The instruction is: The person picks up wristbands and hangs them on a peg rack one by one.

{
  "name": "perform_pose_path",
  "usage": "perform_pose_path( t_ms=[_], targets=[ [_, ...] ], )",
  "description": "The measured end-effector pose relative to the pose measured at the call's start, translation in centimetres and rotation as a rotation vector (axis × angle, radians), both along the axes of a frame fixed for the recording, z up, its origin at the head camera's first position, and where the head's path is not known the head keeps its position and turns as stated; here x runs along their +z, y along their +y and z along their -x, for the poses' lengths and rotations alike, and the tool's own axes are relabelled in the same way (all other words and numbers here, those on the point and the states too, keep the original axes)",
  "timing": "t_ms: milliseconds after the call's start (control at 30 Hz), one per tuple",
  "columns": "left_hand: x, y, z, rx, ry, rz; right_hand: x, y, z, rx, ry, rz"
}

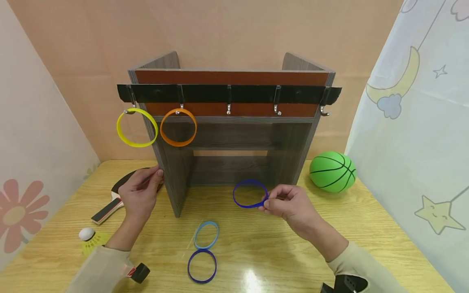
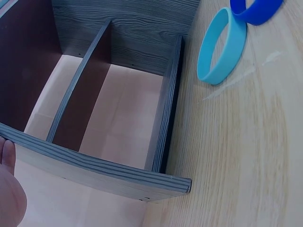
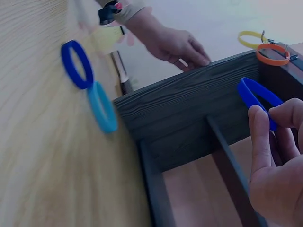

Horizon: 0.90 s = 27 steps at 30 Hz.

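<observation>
My right hand (image 1: pixel 293 207) pinches a dark blue silicone wristband (image 1: pixel 250 180) between thumb and fingers, in front of the grey wooden shelf unit (image 1: pixel 172 179). With its fingertips, my left hand (image 1: pixel 141 191) touches the front edge of the unit's left side panel from outside. A yellow wristband (image 1: pixel 137 145) hangs from the leftmost hook, and an orange wristband (image 1: pixel 178 144) from the hook beside it. On the table lie a light blue wristband (image 2: pixel 231 49) and another dark blue wristband (image 3: pixel 71 66), touching each other.
A black hook rail (image 1: pixel 205 93) spans the unit's front; its three right-hand hooks (image 1: pixel 277 106) carry nothing. Left on the wooden table (image 1: pixel 286 264) are a table tennis paddle (image 1: pixel 106 211) and a shuttlecock (image 1: pixel 88 235). A green ball (image 1: pixel 332 171) sits at the right.
</observation>
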State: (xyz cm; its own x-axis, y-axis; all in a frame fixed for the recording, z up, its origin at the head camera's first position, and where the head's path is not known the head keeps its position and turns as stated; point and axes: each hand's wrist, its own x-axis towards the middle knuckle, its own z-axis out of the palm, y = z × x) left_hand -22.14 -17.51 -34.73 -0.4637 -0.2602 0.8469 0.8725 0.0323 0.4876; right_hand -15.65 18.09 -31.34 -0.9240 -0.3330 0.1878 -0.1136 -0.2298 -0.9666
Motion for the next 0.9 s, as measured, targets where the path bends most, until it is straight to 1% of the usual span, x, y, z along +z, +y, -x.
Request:
perform_pose_path(
  t_ms=[67, 133, 267, 367, 500, 700, 800, 900],
  targets=[
    [0.0, 0.0, 0.0, 0.006, 0.002, 0.002, 0.7, -0.3, 0.2, 0.016, -0.004, 0.044],
    [0.0, 0.0, 0.0, 0.006, 0.007, 0.002, 1.4, -0.6, 0.5, 0.045, 0.015, 0.097],
    [0.1, 0.0, 0.0, 0.002, 0.01, 0.005, 3.0, -1.1, 0.8, 0.11, 0.095, 0.205],
    [0.1, 0.1, -0.1, 0.001, 0.008, 0.002, 4.4, -1.4, 0.9, 0.125, 0.143, 0.255],
    [0.0, 0.1, -0.1, 0.003, 0.003, 0.0, 6.1, -2.1, 0.8, 0.111, 0.174, 0.285],
    [0.0, 0.0, 0.0, 0.032, -0.001, 0.026, 8.0, -3.2, 1.1, 0.07, 0.2, 0.346],
    [0.0, 0.1, 0.0, 0.026, 0.007, 0.02, 8.8, -3.8, 1.3, 0.03, 0.194, 0.364],
    [0.1, 0.1, 0.0, 0.009, 0.014, 0.008, 9.5, -4.3, 1.5, 0.008, 0.179, 0.374]
  ],
)
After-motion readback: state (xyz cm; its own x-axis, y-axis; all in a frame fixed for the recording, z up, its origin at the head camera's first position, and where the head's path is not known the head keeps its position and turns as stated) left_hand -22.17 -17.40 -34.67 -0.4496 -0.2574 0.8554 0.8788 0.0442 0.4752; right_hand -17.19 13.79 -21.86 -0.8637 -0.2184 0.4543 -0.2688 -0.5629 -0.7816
